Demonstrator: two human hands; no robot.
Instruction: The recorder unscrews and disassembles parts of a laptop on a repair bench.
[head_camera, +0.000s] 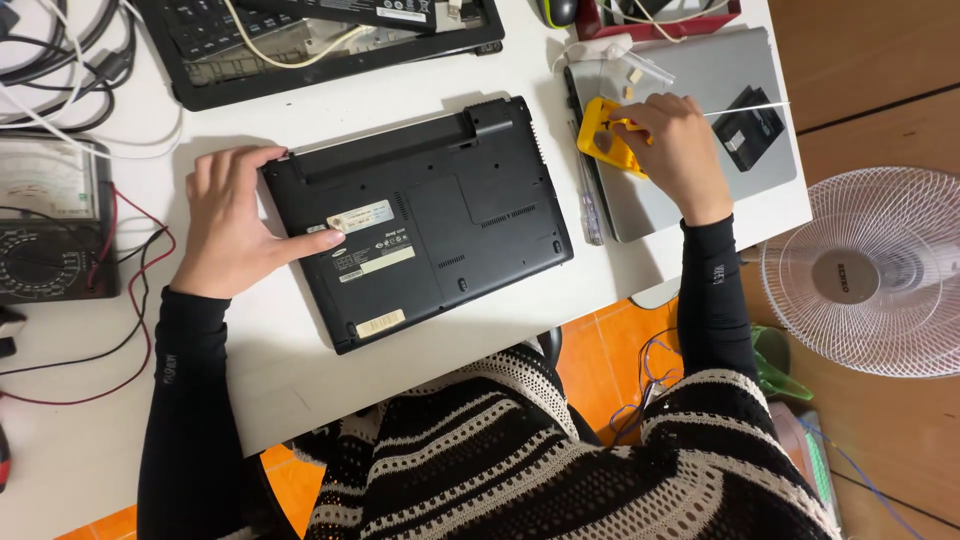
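Black laptop (420, 215) is lying upside down at the desk (300, 370) centre, base panel facing up. Left hand (232, 222) is resting flat and open on its 9 o'clock edge, fingers spread, bracing it, not clasping. Right hand (675, 150) at 2 o'clock is closing its grip on a yellow plastic tool (605, 135) sitting on a silver laptop (700, 130). Black shell looks stiff, fairly heavy, smooth; likely best held by the side edges, since the plastic panel may be fragile. Yellow tool looks light and rigid. Screwdriver (590, 205) is lying between the two laptops. Multimeter (50, 215) with red leads at 9 o'clock, opened laptop frame (330, 40) at 12, white fan (865, 270) at 3.
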